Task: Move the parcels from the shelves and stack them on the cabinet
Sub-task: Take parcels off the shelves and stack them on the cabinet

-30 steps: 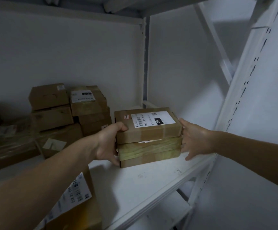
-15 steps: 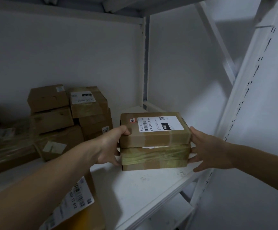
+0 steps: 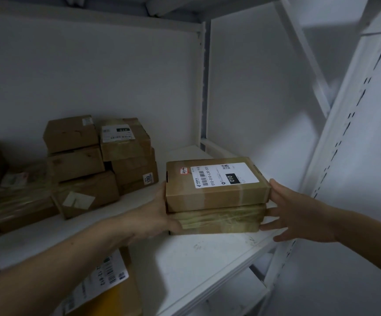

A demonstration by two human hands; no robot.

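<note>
Gripping flat, taped cardboard parcels (image 3: pixel 217 199), left hand (image 3: pixel 157 215)

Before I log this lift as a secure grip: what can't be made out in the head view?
Head view only:
- Left hand fingertips: hidden behind the stack.
- Labels under the top parcel: covered by it.
- Parcel at lower left: crossed by the left forearm, cut by the bottom edge.
- Cabinet: out of frame.
- Far parcels print: too dim and small.
</note>
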